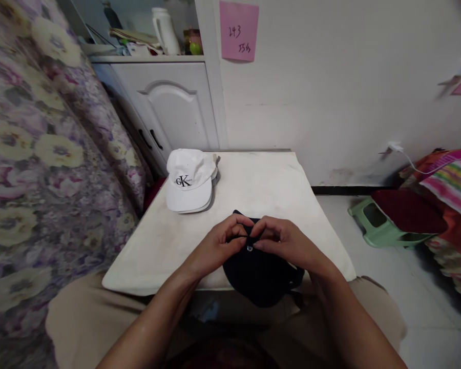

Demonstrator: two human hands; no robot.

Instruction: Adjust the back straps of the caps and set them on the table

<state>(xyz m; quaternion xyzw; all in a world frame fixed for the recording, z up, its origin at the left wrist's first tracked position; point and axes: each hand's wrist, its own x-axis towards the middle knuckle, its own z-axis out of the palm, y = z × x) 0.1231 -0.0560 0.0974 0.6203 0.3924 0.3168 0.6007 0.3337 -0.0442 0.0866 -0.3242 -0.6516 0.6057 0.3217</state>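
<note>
thumb and forefinger of the left hand point(223, 240) and of the right hand point(282, 237) pinch the black cap point(263, 279) beside a small shiny fitting point(249, 248), a paired grip that likely steadies soft cloth for close fingerwork. the cap's body spreads below the fingertips, past the near edge of the table point(269, 179). ahead and left of the fingers sits a white cap point(190, 179), leaving them room.

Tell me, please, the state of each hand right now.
Left hand: closed, pinching the dark cap.
Right hand: closed, also pinching the dark cap.
</note>
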